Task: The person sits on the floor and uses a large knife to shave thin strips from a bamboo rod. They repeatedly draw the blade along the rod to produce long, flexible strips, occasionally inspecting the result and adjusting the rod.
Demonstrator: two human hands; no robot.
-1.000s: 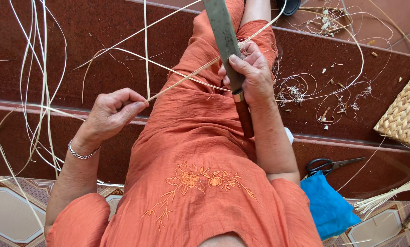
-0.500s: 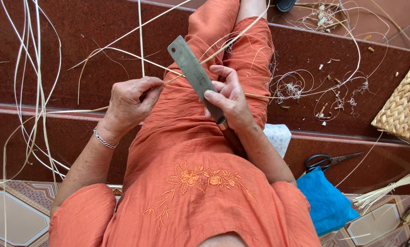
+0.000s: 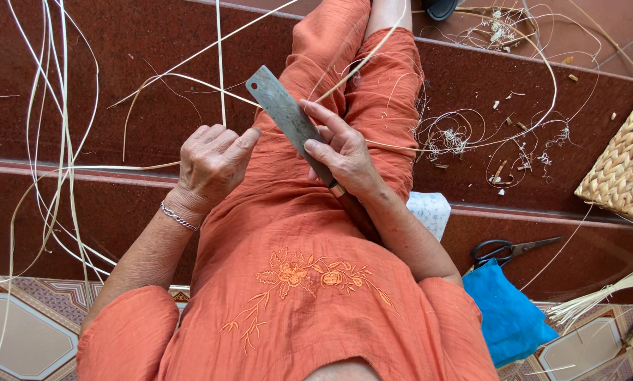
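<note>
The right hand (image 3: 341,155) is gripping a long grey flat-bladed metal knife (image 3: 282,113) by its handle, blade tilting up-left over the orange-clad lap. The left hand (image 3: 213,164) is pinching closed on a thin pale cane strip (image 3: 189,79) just beside the blade. Black scissors (image 3: 512,249) are lying near a blue cloth (image 3: 507,314).

The right hand (image 3: 345,152) grips a long flat metal blade (image 3: 281,109) that slants up to the left over the lap of an orange dress (image 3: 295,282). The left hand (image 3: 214,162) is closed around a thin pale cane strip (image 3: 154,167) just beside the blade. Black scissors (image 3: 510,248) and a blue cloth (image 3: 507,314) lie on the dark red step (image 3: 83,204) at right, near a woven basket (image 3: 623,169).
</note>
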